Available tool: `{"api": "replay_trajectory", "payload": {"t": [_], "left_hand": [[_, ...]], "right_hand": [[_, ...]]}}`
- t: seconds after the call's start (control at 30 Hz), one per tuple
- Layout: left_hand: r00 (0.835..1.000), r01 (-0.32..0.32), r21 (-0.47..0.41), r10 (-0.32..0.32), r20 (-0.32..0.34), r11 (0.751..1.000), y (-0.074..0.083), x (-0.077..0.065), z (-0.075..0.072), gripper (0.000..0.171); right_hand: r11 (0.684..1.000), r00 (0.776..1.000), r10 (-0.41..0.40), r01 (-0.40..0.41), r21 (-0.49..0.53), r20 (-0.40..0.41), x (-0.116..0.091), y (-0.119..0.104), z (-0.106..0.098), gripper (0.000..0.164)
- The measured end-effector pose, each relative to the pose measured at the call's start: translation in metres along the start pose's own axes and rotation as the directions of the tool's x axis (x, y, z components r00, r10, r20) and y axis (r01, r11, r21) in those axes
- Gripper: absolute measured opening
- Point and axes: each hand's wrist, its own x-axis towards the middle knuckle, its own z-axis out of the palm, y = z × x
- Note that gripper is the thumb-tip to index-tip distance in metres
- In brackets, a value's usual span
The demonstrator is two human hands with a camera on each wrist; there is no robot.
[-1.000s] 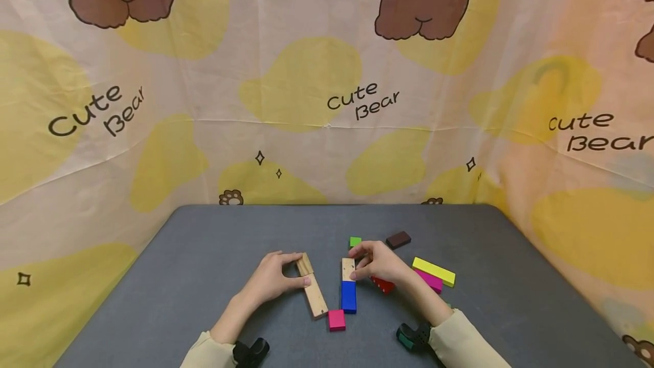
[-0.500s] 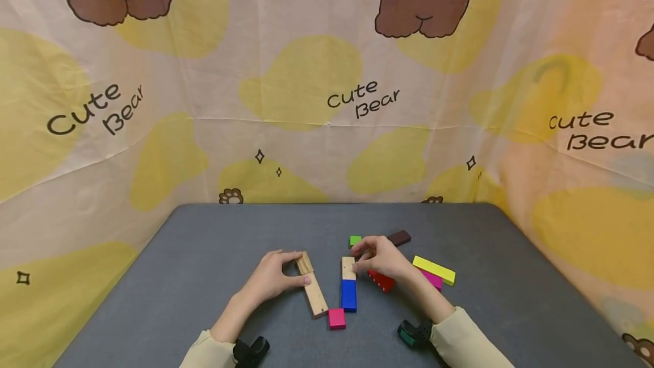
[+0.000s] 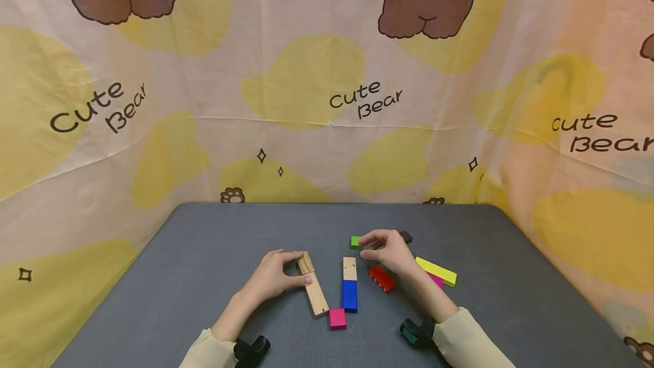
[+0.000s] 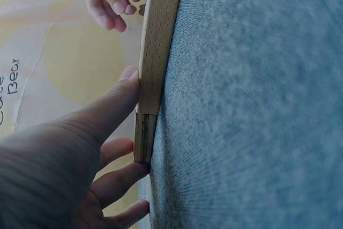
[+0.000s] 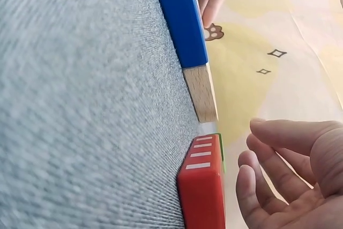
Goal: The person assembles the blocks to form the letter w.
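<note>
My left hand (image 3: pixel 272 277) holds two plain wooden blocks laid end to end, its thumb on the long block (image 3: pixel 318 299) and its index finger at the far end of the short block (image 3: pixel 305 262). In the left wrist view, the joint between the long block (image 4: pixel 158 46) and short block (image 4: pixel 144 138) lies by the thumb. My right hand (image 3: pixel 390 251) hovers with loosely bent fingers and holds nothing. Its fingertips are close to a green block (image 3: pixel 355 242). Below it lies a red block (image 3: pixel 381 278) with white marks, also large in the right wrist view.
A wooden block (image 3: pixel 349 267) touches a blue block (image 3: pixel 349 296) in a line mid-table. A pink block (image 3: pixel 338 319) sits at their near end. On the right are a yellow block (image 3: pixel 436 271) and a magenta block (image 3: pixel 437 280). A dark brown block (image 3: pixel 406 236) is partly hidden.
My right hand has left the small wooden block by the blue one and moved right and away, uncovering the red block. My left hand has stayed on its wooden blocks.
</note>
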Motion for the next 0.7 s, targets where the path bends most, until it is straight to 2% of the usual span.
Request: {"api": "replay_trajectory", "payload": {"t": [0.2,0.4,0.57,0.7], "left_hand": [[1.0,0.002,0.0,-0.002,-0.001,1.0,0.001,0.0,0.001,0.07],[1.0,-0.001,-0.004,0.001,-0.002,1.0,0.001,-0.002,-0.002,0.069],[1.0,-0.008,-0.016,0.008,-0.001,1.0,0.0,-0.002,0.0,0.068],[1.0,-0.001,-0.015,0.001,0.006,1.0,0.001,-0.002,0.0,0.068]], "right_hand": [[0.999,0.999,0.041,-0.041,0.023,-0.02,0.001,-0.001,-0.003,0.03],[0.991,0.995,0.092,-0.087,0.098,-0.049,0.007,-0.002,-0.004,0.038],[0.978,0.995,0.101,-0.097,0.182,-0.016,0.018,0.001,-0.002,0.041],[0.983,0.997,0.082,-0.082,0.163,0.01,0.03,0.008,-0.002,0.043]]}}
